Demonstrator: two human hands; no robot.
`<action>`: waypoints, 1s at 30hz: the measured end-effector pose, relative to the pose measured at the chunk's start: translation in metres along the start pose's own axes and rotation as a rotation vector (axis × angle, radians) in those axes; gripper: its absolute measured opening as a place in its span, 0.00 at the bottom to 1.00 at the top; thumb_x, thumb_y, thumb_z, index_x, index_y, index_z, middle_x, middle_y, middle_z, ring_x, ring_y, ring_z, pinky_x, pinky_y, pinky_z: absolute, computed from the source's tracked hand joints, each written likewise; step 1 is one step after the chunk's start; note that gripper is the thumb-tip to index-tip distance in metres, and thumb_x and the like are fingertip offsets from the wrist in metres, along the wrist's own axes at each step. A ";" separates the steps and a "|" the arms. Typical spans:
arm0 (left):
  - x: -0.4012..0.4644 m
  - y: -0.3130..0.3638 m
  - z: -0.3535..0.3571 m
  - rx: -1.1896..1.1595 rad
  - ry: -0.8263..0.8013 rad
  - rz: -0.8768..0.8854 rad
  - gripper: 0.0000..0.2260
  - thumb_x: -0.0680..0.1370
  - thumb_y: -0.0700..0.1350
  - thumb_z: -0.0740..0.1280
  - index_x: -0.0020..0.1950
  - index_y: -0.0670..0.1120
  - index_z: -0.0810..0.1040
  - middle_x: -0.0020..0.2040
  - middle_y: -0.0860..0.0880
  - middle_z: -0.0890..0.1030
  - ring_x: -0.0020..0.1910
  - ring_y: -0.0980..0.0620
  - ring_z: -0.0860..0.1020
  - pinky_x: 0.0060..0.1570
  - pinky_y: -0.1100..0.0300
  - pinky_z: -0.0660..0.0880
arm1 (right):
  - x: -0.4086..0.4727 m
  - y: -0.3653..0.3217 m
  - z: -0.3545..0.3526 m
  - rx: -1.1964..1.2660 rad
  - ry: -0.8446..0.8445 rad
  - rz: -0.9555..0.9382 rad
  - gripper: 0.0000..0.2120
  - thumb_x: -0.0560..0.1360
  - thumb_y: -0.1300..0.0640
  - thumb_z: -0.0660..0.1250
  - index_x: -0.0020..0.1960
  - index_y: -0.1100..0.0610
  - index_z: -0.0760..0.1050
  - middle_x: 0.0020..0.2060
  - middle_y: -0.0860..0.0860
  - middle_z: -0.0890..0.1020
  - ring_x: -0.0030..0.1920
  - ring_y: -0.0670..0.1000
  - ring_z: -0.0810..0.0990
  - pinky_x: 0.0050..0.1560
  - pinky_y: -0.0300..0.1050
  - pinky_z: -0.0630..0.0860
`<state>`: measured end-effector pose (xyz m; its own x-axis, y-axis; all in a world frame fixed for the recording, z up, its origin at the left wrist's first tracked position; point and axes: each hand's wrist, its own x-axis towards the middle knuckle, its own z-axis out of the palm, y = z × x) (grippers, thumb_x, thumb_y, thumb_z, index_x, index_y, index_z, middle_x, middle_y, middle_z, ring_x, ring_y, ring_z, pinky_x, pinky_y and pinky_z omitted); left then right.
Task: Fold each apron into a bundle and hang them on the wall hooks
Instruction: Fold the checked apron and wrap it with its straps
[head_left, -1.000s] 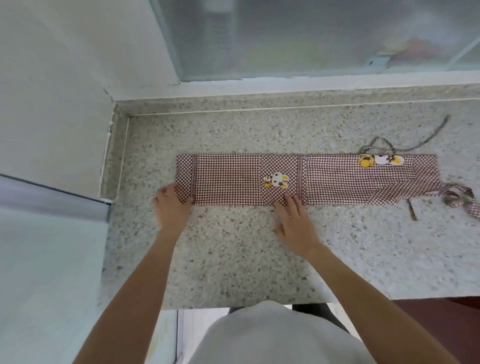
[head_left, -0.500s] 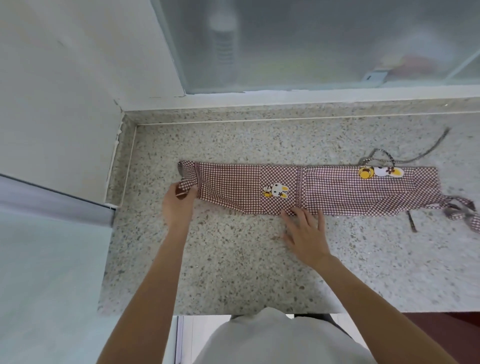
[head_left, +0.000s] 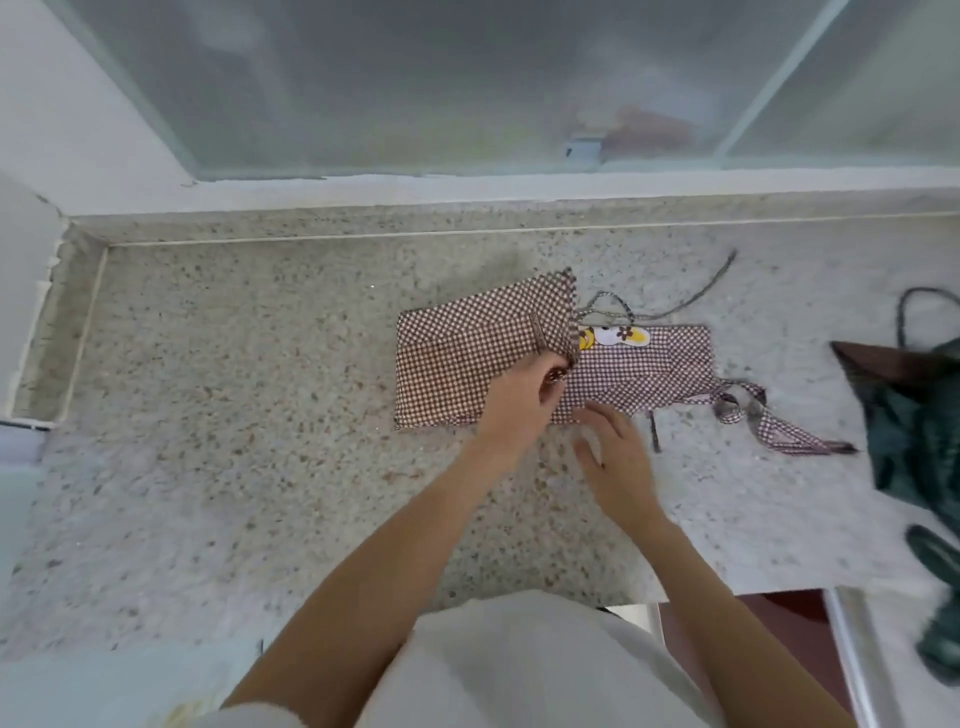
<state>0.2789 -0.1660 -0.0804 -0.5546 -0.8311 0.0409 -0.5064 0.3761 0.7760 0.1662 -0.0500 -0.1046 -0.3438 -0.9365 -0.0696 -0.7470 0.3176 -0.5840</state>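
A red-checked apron lies on a speckled stone tabletop, its left end doubled over to the middle. The left hand pinches that folded flap with curled fingers. The right hand rests flat, fingers straight, at the apron's near edge (ties trail right). A dark green cloth sits far right.

- A speckled granite countertop fills the middle of the view.
- A frosted glass window runs along the countertop's far edge, above a white sill.
- A white wall meets the countertop's far left corner.
- Dark red flooring shows beyond the countertop's near right edge.
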 end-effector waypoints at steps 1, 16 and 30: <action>0.000 -0.002 0.021 0.047 -0.084 -0.044 0.09 0.77 0.42 0.65 0.57 0.43 0.77 0.52 0.46 0.80 0.47 0.50 0.79 0.49 0.56 0.76 | 0.001 0.015 -0.013 -0.013 0.007 0.069 0.14 0.76 0.60 0.64 0.61 0.61 0.75 0.60 0.57 0.75 0.61 0.58 0.71 0.63 0.55 0.69; -0.069 -0.085 -0.019 0.278 0.231 -0.690 0.36 0.68 0.45 0.74 0.72 0.41 0.62 0.66 0.37 0.67 0.64 0.37 0.65 0.64 0.45 0.62 | 0.089 0.023 -0.002 -0.345 -0.227 0.208 0.29 0.76 0.38 0.58 0.64 0.61 0.69 0.57 0.56 0.78 0.59 0.57 0.75 0.62 0.53 0.68; -0.059 -0.081 -0.031 -0.471 0.462 -0.810 0.22 0.70 0.43 0.74 0.61 0.52 0.71 0.51 0.56 0.78 0.45 0.60 0.78 0.38 0.65 0.72 | 0.096 0.004 0.016 -0.217 -0.126 0.359 0.16 0.75 0.46 0.66 0.55 0.57 0.74 0.47 0.53 0.81 0.52 0.57 0.79 0.62 0.53 0.68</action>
<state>0.3727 -0.1604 -0.1259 0.1924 -0.8765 -0.4413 -0.2507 -0.4787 0.8414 0.1398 -0.1412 -0.1264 -0.5415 -0.7676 -0.3428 -0.6998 0.6375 -0.3221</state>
